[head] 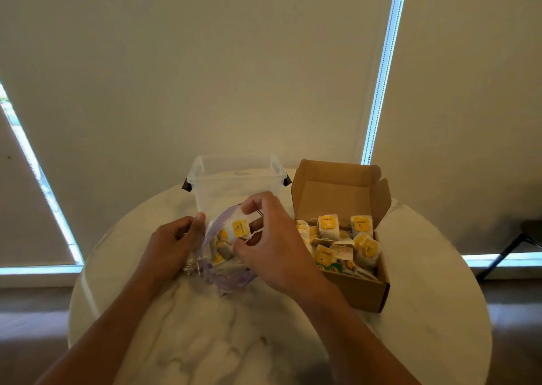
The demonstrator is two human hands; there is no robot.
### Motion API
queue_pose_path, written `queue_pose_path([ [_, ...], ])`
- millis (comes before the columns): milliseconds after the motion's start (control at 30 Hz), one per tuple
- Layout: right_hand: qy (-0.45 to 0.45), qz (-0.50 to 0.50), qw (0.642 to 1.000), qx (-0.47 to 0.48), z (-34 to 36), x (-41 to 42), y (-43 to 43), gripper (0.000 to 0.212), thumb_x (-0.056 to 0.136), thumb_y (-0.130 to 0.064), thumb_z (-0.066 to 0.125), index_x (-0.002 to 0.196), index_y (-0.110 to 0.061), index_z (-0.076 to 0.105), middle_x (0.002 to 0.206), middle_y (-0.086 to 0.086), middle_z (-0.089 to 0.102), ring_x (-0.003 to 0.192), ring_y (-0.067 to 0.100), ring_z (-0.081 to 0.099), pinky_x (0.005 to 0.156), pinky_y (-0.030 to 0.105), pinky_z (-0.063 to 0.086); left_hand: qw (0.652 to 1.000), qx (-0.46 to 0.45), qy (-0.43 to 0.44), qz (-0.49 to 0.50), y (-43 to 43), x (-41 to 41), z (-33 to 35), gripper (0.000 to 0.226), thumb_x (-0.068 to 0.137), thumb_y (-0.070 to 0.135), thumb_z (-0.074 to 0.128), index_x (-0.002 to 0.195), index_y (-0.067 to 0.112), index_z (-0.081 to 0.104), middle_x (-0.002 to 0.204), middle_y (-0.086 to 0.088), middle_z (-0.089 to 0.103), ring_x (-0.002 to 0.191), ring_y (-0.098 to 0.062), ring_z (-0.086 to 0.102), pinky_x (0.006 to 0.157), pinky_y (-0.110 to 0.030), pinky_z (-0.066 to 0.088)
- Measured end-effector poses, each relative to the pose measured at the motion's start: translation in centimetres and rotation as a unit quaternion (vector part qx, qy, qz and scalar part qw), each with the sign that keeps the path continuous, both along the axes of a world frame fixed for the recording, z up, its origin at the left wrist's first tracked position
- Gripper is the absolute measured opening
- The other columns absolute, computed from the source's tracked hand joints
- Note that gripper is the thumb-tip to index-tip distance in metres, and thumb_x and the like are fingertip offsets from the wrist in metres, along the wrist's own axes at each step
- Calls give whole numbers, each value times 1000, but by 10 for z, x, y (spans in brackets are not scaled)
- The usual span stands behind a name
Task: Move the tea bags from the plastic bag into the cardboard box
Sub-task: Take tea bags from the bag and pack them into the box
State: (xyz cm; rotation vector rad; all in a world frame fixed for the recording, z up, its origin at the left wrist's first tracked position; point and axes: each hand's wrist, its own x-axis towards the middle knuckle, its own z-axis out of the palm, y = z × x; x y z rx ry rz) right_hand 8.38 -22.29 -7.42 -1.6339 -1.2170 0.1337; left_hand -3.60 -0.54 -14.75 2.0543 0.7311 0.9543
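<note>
Left hand (176,241): pinches plastic bag (225,272) rim, mouth held open. Right hand (272,247): fingers curled round tea bag (239,228) at bag mouth. Cardboard box (360,293): right, nearly full. Risk: tangled strings may drag extras onto table (205,340).

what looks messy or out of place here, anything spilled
Nothing spilled. The tea bags in the cardboard box lie jumbled, some upright, some tilted. The rest sit inside the plastic bag, which the left hand holds open while the right hand pinches a tea bag.
</note>
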Motion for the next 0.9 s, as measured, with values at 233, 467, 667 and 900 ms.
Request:
queue_pose_path([
  [233,-20,-3,1000,-20,0,9,-5,21,86,-21,86,98,-24,69,97,-12,69,87,6,69,73,16,59,1000,4,7,4,0,0,2,72,101,77,49,91,11,73,81,-15,71,66,-12,51,69,-33,43],
  [467,-21,21,999,-43,0,13,-5,18,96,-28,77,113,-28,82,105,-14,77,89,0,69,72,10,54,1000,-7,9,-14,1,-2,1,81,98,84,47,87,6,67,79,-19,67,64,-12,47,67,-32,40],
  [667,-50,39,997,-50,0,9,-3,27,105,-29,63,130,-32,75,131,-21,69,107,-1,65,89,6,50,1000,0,-1,-15,-7,-1,6,67,105,67,51,80,7,66,69,-14,62,61,-10,44,65,-32,37],
  [900,-21,-10,999,-43,1,14,-8,20,97,-31,67,107,-29,84,96,-18,79,82,4,73,73,27,63,1000,8,7,-15,-5,-2,6,71,105,70,50,79,5,61,65,-13,57,60,-12,42,64,-33,35],
])
